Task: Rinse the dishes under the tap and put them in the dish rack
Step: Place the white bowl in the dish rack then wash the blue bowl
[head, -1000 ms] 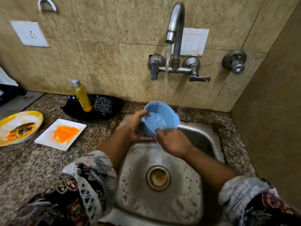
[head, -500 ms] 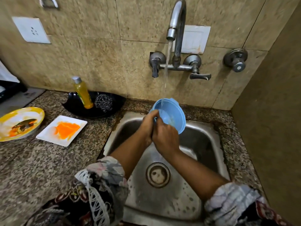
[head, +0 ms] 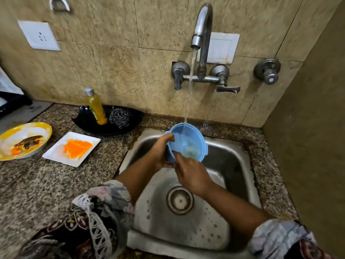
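A light blue plastic bowl [head: 190,143] is held over the steel sink [head: 231,165], directly under the running tap [head: 202,32]. Water falls into its tilted mouth. My left hand [head: 160,152] grips the bowl's left rim, thumb over the edge. My right hand [head: 192,174] is at the bowl's near rim with fingertips reaching inside it. On the counter to the left lie a white square plate [head: 56,153] smeared orange and a yellow round plate [head: 24,140] with food scraps.
A black dish [head: 87,120] by the wall holds a yellow soap bottle [head: 97,107] and a steel scrubber [head: 119,117]. A dark rack-like object [head: 9,103] shows at the far left edge. A wall closes in on the right.
The bowl has turned its mouth more toward me and upward under the stream. My right hand has shifted from beside the left hand to the bowl's near rim, fingers inside.
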